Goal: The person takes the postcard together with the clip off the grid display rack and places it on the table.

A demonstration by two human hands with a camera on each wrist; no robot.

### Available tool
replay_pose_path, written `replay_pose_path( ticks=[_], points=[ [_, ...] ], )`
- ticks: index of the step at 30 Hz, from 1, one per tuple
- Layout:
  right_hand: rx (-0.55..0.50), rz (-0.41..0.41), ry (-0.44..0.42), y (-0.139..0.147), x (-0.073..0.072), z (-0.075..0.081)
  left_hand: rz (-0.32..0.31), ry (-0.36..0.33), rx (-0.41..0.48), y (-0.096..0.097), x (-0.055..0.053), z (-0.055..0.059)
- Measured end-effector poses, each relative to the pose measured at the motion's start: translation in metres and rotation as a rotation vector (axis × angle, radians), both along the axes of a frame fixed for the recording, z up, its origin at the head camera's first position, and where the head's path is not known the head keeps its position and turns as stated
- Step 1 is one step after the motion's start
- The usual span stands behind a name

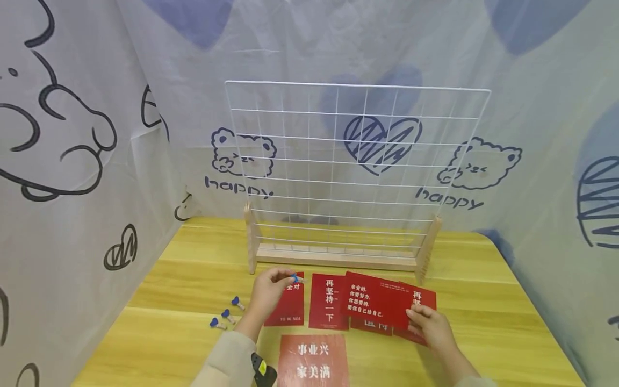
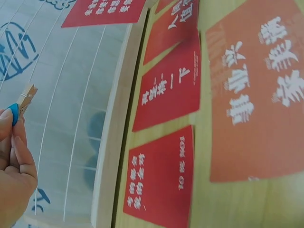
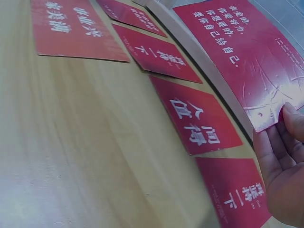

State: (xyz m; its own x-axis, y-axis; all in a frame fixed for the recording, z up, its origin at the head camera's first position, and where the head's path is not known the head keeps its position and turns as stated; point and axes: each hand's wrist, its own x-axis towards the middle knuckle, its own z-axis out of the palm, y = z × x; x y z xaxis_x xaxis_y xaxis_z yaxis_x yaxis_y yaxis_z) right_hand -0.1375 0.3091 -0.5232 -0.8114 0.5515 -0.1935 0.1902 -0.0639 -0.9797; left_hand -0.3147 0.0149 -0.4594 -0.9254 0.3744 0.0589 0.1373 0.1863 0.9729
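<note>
My left hand (image 1: pixel 268 296) pinches a small wooden clothespin (image 2: pixel 26 97) with a blue heart on it, held up over the leftmost red card (image 1: pixel 285 309). In the left wrist view, the clothespin's wooden tip points away from the fingers. My right hand (image 1: pixel 433 327) grips the lower right corner of a red card (image 1: pixel 377 302) with white writing, thumb on its face. This card is raised and tilted, partly covering other red cards beneath it. In the right wrist view, light glares off the held card near the thumb.
A white wire grid (image 1: pixel 358 86) stands upright in a wooden base (image 1: pixel 333 258) behind the cards. Several red cards lie in a row before it, with a paler red card (image 1: pixel 313 357) nearer. Three blue-heart clothespins (image 1: pixel 227 315) lie at the left. Printed cloth (image 1: pixel 159 161) surrounds the table.
</note>
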Motion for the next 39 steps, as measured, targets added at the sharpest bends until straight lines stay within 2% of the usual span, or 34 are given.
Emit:
replay_pose_path(
  ticks=[3, 9, 13, 22, 28, 34, 37, 39],
  points=[
    [-0.013, 0.005, -0.014, -0.002, 0.005, -0.002, 0.012, -0.005, -0.009, -0.008, 0.002, -0.003],
    [-0.093, -0.062, -0.07, -0.014, 0.013, 0.004, 0.034, -0.058, -0.028, -0.026, 0.007, -0.007],
    [-0.145, -0.087, -0.113, -0.018, 0.02, 0.004, 0.05, -0.059, -0.054, -0.037, 0.01, -0.014],
    [-0.06, -0.055, -0.159, -0.017, 0.037, -0.007, 0.074, -0.075, -0.116, -0.057, 0.018, -0.028],
    [-0.068, -0.057, -0.185, -0.016, 0.05, -0.013, 0.071, -0.103, -0.144, -0.069, 0.024, -0.037],
    [-0.112, -0.076, -0.237, -0.016, 0.066, -0.02, 0.052, -0.1, -0.165, -0.084, 0.031, -0.046],
    [-0.179, -0.084, -0.239, -0.017, 0.072, -0.025, 0.052, -0.112, -0.189, -0.092, 0.034, -0.05],
    [-0.237, -0.059, -0.226, -0.016, 0.075, -0.028, 0.047, -0.112, -0.203, -0.097, 0.036, -0.054]
  ],
)
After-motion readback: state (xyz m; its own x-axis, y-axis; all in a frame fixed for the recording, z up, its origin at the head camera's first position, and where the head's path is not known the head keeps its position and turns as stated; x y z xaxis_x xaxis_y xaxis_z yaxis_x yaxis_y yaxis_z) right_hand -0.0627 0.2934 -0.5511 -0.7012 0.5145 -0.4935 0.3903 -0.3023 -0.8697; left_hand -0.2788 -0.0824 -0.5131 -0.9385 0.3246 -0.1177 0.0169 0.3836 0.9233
